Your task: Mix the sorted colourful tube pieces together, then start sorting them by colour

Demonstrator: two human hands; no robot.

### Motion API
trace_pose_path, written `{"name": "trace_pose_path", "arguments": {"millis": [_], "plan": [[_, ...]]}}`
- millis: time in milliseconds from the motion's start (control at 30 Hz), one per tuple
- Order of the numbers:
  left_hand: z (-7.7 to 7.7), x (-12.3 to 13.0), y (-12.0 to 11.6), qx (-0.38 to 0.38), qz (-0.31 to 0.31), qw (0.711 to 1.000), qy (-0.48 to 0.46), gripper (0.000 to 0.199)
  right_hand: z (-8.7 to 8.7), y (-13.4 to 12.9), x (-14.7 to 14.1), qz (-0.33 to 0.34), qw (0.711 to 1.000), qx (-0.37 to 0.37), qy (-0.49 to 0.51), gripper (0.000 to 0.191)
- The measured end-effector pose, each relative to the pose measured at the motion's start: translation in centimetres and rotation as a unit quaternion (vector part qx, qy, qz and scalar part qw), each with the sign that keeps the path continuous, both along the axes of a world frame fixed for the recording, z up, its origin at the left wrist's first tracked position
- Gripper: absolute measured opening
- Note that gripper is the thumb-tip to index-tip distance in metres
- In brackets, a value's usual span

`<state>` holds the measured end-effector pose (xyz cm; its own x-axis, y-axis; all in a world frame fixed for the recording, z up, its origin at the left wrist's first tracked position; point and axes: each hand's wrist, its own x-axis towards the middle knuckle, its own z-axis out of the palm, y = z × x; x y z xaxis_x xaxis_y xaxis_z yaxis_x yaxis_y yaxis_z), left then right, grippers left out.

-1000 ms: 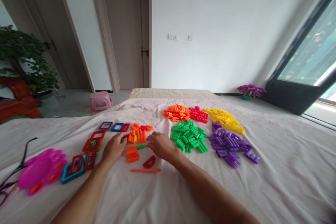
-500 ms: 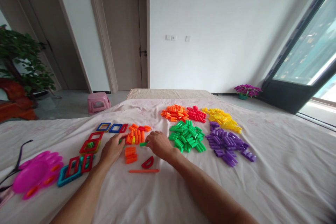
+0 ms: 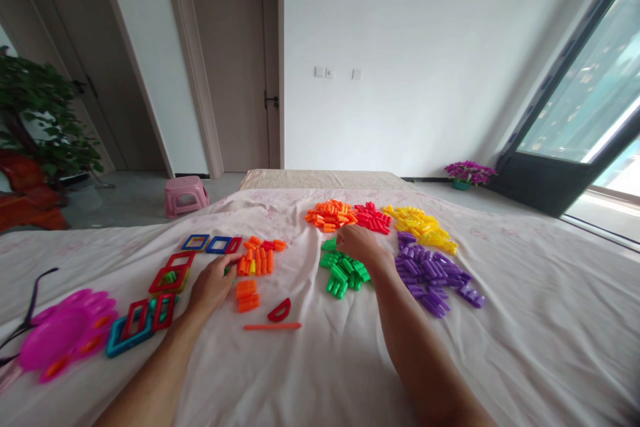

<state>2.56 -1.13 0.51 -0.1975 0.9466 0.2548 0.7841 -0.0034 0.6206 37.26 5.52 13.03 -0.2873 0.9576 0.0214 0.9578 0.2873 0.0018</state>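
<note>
My left hand (image 3: 211,282) rests on the cloth at the left edge of a small group of orange tubular plastic blocks (image 3: 263,261). Its fingertips are closed on a small green block (image 3: 228,270), mostly hidden by them. Over the far side of the green block pile (image 3: 345,275) is my right hand (image 3: 359,242), its fingers curled down and drawn together. Whatever they grip is hidden. One yellow block (image 3: 253,267) stands among the orange ones. Nearer me lie more orange blocks (image 3: 248,297), a red half-round piece (image 3: 279,310) and an orange stick (image 3: 273,326).
Beyond and right of the green pile are orange (image 3: 330,215), red (image 3: 374,218), yellow (image 3: 420,225) and purple (image 3: 433,273) block piles. Magnetic frame tiles (image 3: 131,335), a pink paw-shaped plate (image 3: 63,335) and glasses (image 3: 31,310) lie on the left. A pale tablecloth (image 3: 320,380) lies underneath.
My right hand has moved right and away from me, from beside the orange group to the green pile. The green block it held is out of sight. My left hand stays about where it was.
</note>
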Motion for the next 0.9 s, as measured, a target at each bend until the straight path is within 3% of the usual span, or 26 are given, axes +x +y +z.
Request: {"name": "trace_pose_path", "arguments": {"millis": [133,267,433,700,900], "plan": [[-0.2,-0.1,0.1,0.001,0.002,1.0,0.005,0.039,0.5,-0.1,0.4,-0.014,1.0,0.011,0.005,0.023],[-0.2,-0.1,0.0,0.001,0.001,1.0,0.002,0.039,0.0,-0.5,-1.5,0.031,0.999,0.012,0.043,0.025],[-0.2,-0.1,0.0,0.003,-0.005,1.0,-0.001,0.039,-2.5,-1.5,-5.3,0.143,0.986,0.002,0.085,0.023],[-0.3,-0.2,0.0,0.013,-0.012,1.0,0.002,0.04,-6.5,-3.7,-9.7,0.316,0.94,0.014,0.128,0.036],[-0.1,0.1,0.1,0.021,-0.047,0.999,0.014,0.042,-8.4,-4.2,-11.7,0.368,0.915,0.065,0.151,0.052]]}}
